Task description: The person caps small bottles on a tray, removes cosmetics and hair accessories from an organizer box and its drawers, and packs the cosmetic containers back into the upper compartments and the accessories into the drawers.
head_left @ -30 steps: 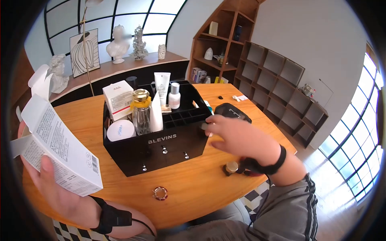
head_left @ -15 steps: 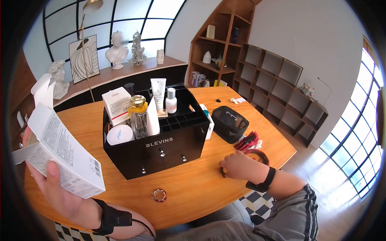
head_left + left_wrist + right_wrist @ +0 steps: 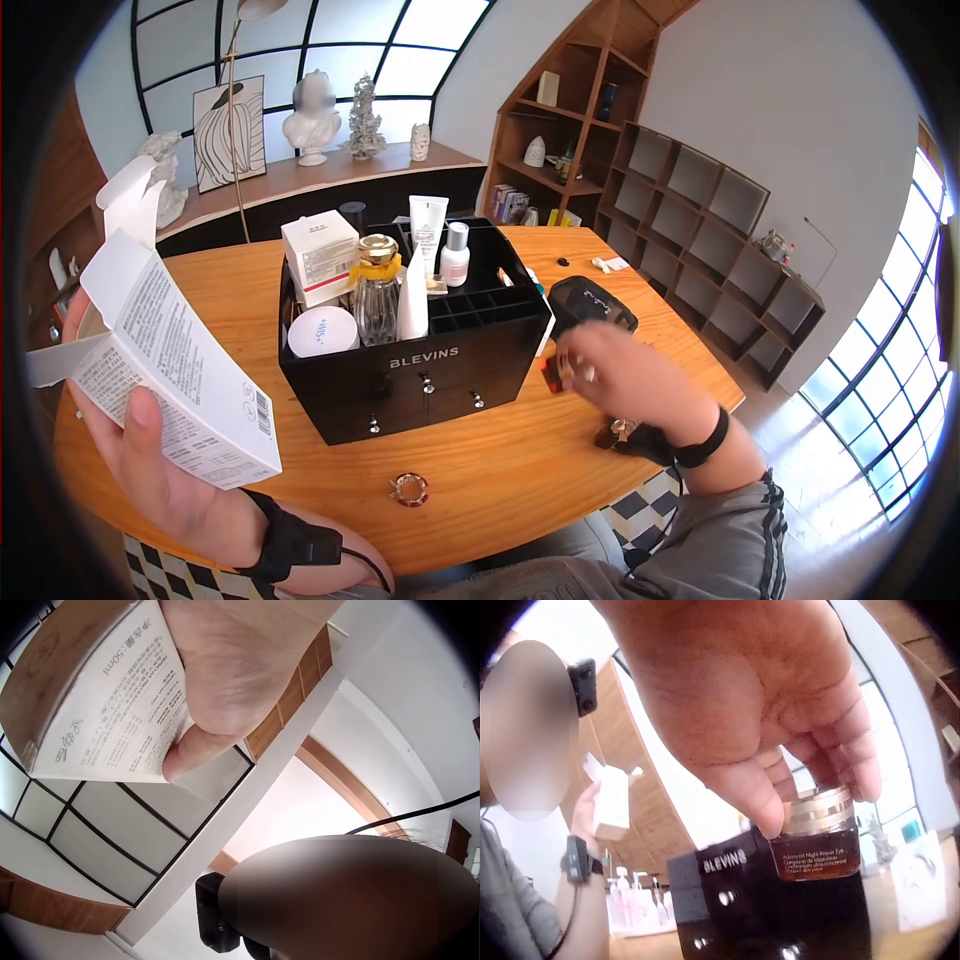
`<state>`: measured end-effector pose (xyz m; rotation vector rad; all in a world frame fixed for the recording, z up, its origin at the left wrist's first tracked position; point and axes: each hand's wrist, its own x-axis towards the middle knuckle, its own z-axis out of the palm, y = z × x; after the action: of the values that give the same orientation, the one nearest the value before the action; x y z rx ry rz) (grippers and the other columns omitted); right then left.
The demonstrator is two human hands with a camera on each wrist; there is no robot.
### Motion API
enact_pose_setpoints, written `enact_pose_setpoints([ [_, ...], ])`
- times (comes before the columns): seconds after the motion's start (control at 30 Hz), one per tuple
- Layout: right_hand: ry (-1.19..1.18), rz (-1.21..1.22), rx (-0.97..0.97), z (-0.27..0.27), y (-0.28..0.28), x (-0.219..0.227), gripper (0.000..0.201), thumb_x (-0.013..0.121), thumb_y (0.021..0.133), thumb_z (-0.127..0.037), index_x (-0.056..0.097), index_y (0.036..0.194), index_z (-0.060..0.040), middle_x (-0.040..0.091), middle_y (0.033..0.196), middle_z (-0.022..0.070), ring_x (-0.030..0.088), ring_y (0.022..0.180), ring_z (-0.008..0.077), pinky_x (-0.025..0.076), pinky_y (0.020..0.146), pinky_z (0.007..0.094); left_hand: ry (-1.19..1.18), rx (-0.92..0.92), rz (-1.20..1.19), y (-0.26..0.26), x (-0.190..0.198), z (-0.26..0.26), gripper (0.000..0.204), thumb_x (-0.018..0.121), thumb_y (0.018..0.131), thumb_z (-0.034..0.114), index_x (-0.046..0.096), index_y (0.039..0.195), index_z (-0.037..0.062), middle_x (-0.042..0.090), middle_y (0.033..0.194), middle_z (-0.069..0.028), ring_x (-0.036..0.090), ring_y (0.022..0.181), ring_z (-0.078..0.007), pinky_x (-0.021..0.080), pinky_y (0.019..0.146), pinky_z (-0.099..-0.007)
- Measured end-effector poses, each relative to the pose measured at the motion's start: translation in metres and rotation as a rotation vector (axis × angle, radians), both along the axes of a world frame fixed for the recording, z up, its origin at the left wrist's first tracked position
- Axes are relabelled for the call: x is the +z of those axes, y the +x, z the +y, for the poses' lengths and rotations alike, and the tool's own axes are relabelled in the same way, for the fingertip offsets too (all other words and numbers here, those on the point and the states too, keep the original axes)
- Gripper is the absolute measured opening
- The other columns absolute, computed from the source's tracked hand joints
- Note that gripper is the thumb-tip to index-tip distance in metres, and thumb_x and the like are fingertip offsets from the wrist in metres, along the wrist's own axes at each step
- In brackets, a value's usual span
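Note:
My left hand [image 3: 165, 475] grips a white carton [image 3: 190, 375] at the far left, thumb on its printed side, with the end flaps folded out. In my right hand [image 3: 640, 380] is a small brown eye cream jar [image 3: 817, 856], pinched by its gold lid from above, as the right wrist view shows. The jar is held just off the right front corner of a black BLEVINS organizer [image 3: 420, 395]. Inside the organizer stand a white box [image 3: 318, 262], a perfume bottle [image 3: 376, 305] with a yellow ribbon, white tubes [image 3: 427, 228], a small bottle [image 3: 455, 262] and a round white jar [image 3: 322, 332].
A jewelled ring-shaped piece [image 3: 409, 489] lies near the table's front edge. Behind my right hand is a black mesh case [image 3: 590, 298]. A brown and gold item [image 3: 617, 430] lies partly hidden by my right wrist. Small items [image 3: 608, 264] sit farther back on the wooden table.
My right hand went from the organizer's right corner down to the table at the right, then came back up and left with the eye cream jar. The left hand still holds the carton.

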<state>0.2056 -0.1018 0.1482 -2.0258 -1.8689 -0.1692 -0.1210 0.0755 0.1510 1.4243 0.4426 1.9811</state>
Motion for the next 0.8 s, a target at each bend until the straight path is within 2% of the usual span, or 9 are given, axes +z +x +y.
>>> enact_pose_setpoints([
  [0.1,0.156,0.067,0.049,0.025,-0.007,0.035,0.026,0.067,0.078,-0.008,0.056,0.102,-0.0058,0.057,0.085,0.0124,0.059,0.088,0.0318,0.047,0.077,0.0392,0.078,-0.054,0.021,0.001,0.000,0.003,0.070,0.058,0.084,0.041,0.035,0.142,0.0088,0.051,0.130,-0.0115,0.053,0.110,-0.0136,0.042,0.085,-0.0261],
  [0.17,0.251,0.194,0.096,0.052,-0.016,0.053,0.026,0.068,0.077,-0.009,0.056,0.100,-0.0051,0.057,0.083,0.0122,0.058,0.087,0.0319,0.047,0.077,0.0391,0.079,-0.078,0.003,0.003,0.004,0.002,0.078,0.066,0.078,0.036,0.034,0.141,0.0027,0.048,0.132,-0.0185,0.053,0.119,-0.0232,0.046,0.093,-0.0331],
  [0.23,0.258,0.031,0.196,0.089,-0.008,0.055,0.025,0.068,0.076,-0.009,0.056,0.098,-0.0042,0.058,0.084,0.0128,0.058,0.087,0.0327,0.047,0.077,0.0403,0.089,-0.083,0.007,-0.001,0.003,0.004,0.078,0.066,0.078,0.035,0.034,0.141,0.0022,0.048,0.133,-0.0189,0.052,0.120,-0.0240,0.046,0.094,-0.0342],
  [0.4,0.117,-0.084,0.136,0.166,-0.003,0.037,0.019,0.063,0.078,-0.013,0.063,0.094,-0.0029,0.064,0.091,0.0190,0.062,0.090,0.0374,0.050,0.081,0.0429,0.069,-0.062,-0.087,0.001,0.007,-0.001,0.078,0.066,0.077,0.034,0.034,0.140,0.0015,0.048,0.132,-0.0187,0.053,0.118,-0.0248,0.047,0.093,-0.0336],
  [0.47,0.029,-0.117,0.097,0.183,-0.003,0.032,0.025,0.065,0.078,-0.014,0.062,0.100,-0.0040,0.063,0.091,0.0158,0.061,0.092,0.0339,0.049,0.080,0.0400,0.011,-0.016,-0.006,-0.004,0.003,0.002,0.073,0.057,0.081,0.044,0.036,0.141,0.0075,0.049,0.129,-0.0117,0.050,0.114,-0.0167,0.040,0.090,-0.0290],
  [0.53,-0.066,-0.152,0.053,0.191,-0.001,0.030,0.031,0.067,0.077,-0.014,0.062,0.106,-0.0052,0.063,0.092,0.0127,0.060,0.094,0.0305,0.049,0.080,0.0372,0.014,-0.020,0.009,-0.005,0.002,0.005,0.074,0.057,0.081,0.044,0.036,0.141,0.0071,0.049,0.129,-0.0118,0.050,0.113,-0.0169,0.040,0.090,-0.0288],
  [0.63,-0.066,-0.001,0.105,0.190,0.000,0.027,0.022,0.061,0.080,-0.016,0.066,0.097,-0.0022,0.066,0.096,0.0212,0.063,0.094,0.0376,0.050,0.083,0.0440,0.035,-0.024,0.026,-0.002,0.002,0.009,0.074,0.057,0.081,0.044,0.036,0.141,0.0068,0.049,0.130,-0.0122,0.051,0.112,-0.0171,0.041,0.088,-0.0282],
  [0.77,-0.051,0.140,0.094,0.178,0.010,0.030,0.045,0.066,0.083,-0.027,0.058,0.120,-0.0043,0.064,0.106,0.0201,0.063,0.095,0.0353,0.049,0.085,0.0413,0.051,0.048,-0.030,0.006,0.003,0.005,0.073,0.056,0.083,0.045,0.035,0.142,0.0079,0.050,0.129,-0.0132,0.053,0.109,-0.0162,0.044,0.083,-0.0281],
  [0.8,-0.037,0.218,0.043,0.170,0.010,0.032,0.047,0.070,0.083,-0.028,0.057,0.123,-0.0061,0.063,0.107,0.0139,0.062,0.095,0.0283,0.050,0.081,0.0366,0.048,0.041,-0.024,0.005,0.002,0.005,0.073,0.056,0.083,0.045,0.035,0.142,0.0079,0.050,0.129,-0.0132,0.053,0.109,-0.0162,0.044,0.083,-0.0281],
])
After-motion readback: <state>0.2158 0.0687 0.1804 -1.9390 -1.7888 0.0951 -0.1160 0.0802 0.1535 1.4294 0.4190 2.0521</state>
